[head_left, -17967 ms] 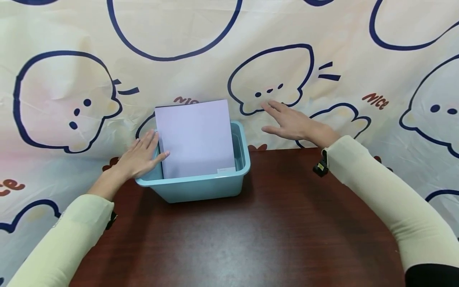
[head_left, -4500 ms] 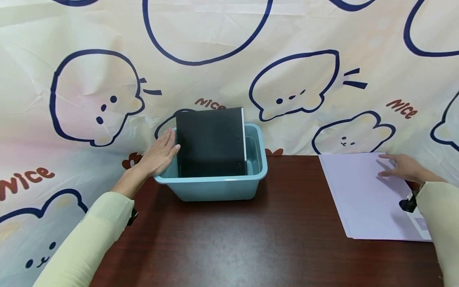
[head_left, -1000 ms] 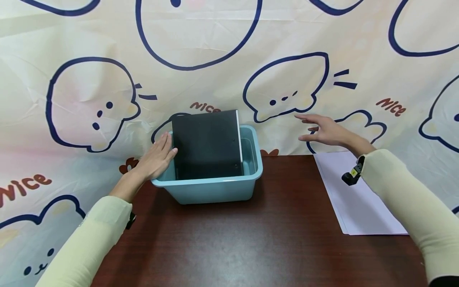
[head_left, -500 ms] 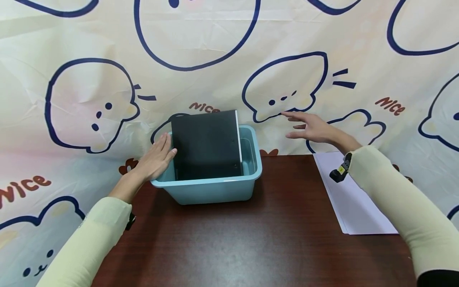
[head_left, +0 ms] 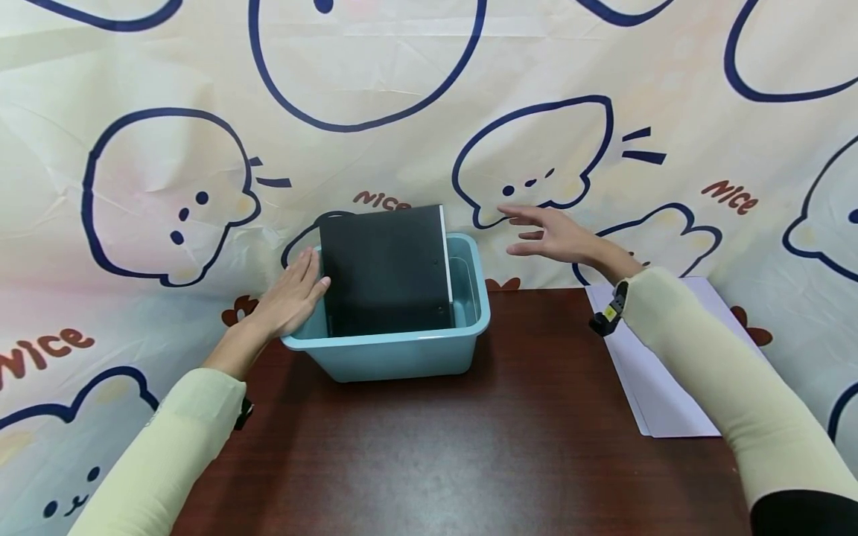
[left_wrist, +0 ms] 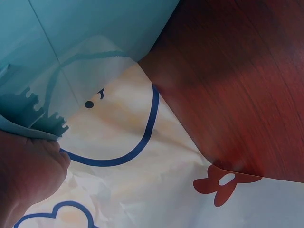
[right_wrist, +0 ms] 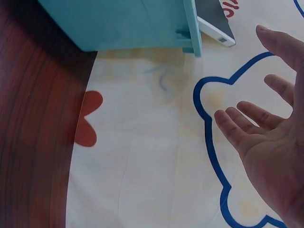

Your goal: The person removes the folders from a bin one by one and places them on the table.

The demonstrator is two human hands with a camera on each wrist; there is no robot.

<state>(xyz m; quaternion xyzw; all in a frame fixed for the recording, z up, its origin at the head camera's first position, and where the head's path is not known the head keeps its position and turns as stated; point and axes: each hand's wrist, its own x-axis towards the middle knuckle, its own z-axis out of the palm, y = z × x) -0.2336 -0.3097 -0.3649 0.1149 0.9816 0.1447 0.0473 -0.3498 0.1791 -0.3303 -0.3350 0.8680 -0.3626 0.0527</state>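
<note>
In the head view a light-blue plastic bin (head_left: 402, 361) stands against the cloth backdrop. Leaning upright inside it is a flat black-covered thing (head_left: 383, 272), like a book or folder, with a white right edge. My left hand (head_left: 288, 298) rests on the bin's left rim, fingers straight. My right hand (head_left: 550, 234) hovers in the air to the right of the bin, fingers spread and holding nothing. The right wrist view shows that hand (right_wrist: 270, 147) palm toward the camera, apart from the bin. A pale lilac flat folder or stack (head_left: 663, 394) lies on the table, partly under my right forearm.
The dark brown wooden table (head_left: 415, 454) ends at the backdrop (head_left: 375, 164), a pale cloth with blue cartoon outlines behind and at both sides. A black camera (head_left: 606, 316) sits on my right wrist.
Eighteen seconds ago the lilac folder stood in the bin; it lies at the right now, and the black thing shows. Lately my right hand has moved left from it toward the bin. My left hand stays.
</note>
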